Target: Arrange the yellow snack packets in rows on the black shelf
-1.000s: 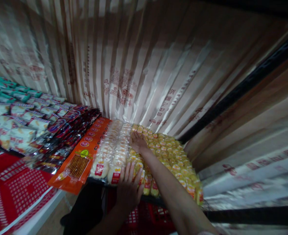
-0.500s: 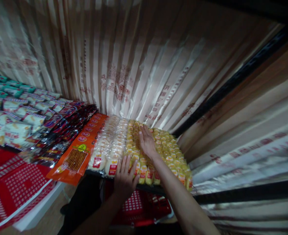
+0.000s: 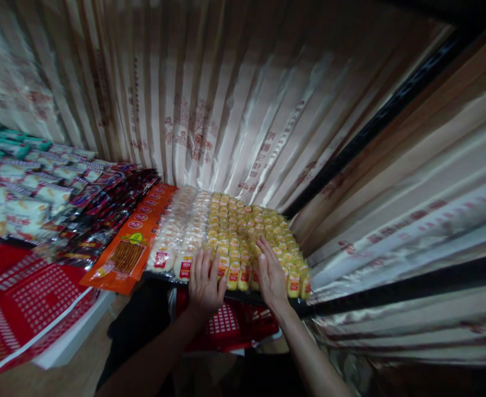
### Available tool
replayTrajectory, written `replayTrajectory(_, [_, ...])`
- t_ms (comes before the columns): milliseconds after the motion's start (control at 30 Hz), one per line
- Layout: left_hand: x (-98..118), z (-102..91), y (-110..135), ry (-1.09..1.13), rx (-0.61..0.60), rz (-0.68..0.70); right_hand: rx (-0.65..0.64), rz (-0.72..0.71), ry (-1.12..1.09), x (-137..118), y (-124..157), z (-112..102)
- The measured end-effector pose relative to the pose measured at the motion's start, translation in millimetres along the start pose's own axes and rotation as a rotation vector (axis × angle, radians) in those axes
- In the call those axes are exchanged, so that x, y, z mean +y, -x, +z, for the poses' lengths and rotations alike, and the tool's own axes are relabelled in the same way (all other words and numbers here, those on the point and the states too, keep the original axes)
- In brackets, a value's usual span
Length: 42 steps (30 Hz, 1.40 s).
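Observation:
Rows of small yellow wrapped snack packs (image 3: 230, 220) lie closely packed on a dark shelf. My right hand (image 3: 271, 275) rests over their front right part, fingers stretched out and nothing in its grasp. Left of it, my left hand (image 3: 206, 280) lies with fingers extended at the front edge, where the yellow packs meet the white wrapped snack packs (image 3: 168, 234). Both hands appear to touch the packs; the exact contact under the palms is hidden.
Beside the white packs lies an orange snack bag (image 3: 121, 259), then dark red packets (image 3: 106, 215) and white packets (image 3: 28, 215). Red baskets (image 3: 28, 298) stand below. A pleated pale curtain (image 3: 201, 110) and a black pole (image 3: 375, 121) are behind.
My right hand has drawn back from the rear of the yellow packs toward their front edge. My left hand has stayed near the front edge. The view has shifted slightly.

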<state>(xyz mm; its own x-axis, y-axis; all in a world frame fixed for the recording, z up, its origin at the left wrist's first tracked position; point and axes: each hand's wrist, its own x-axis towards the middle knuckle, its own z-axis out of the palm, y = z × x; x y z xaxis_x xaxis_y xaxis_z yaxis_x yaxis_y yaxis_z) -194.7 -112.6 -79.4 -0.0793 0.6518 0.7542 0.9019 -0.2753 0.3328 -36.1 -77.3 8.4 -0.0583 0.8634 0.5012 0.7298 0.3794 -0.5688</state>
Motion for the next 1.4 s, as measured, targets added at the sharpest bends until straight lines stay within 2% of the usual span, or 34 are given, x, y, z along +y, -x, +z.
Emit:
replayTrajectory(200, [10,-16.2,17,0.099,-0.101,-0.046,0.015,0.042,-0.012,12,38,-10])
replayTrajectory(467, [14,-6.7,23,0.097,-0.090,-0.105,-0.029,0.039,-0.049,1,48,-2])
replayTrajectory(767, [14,-2.5,22,0.124,0.004,-0.104,-0.165,-0.133,-0.031,-9,53,10])
replayTrajectory(1000, [16,0.1,23,0.076,0.033,-0.101,-0.152,-0.245,-0.038,-5,61,11])
replayTrajectory(1100, [20,3.1,24,0.037,0.032,-0.059,-0.141,-0.241,-0.038,-2,64,8])
replayTrajectory(1400, [29,24.9,24,-0.034,-0.095,0.092,-0.128,-0.216,-0.035,13,71,0])
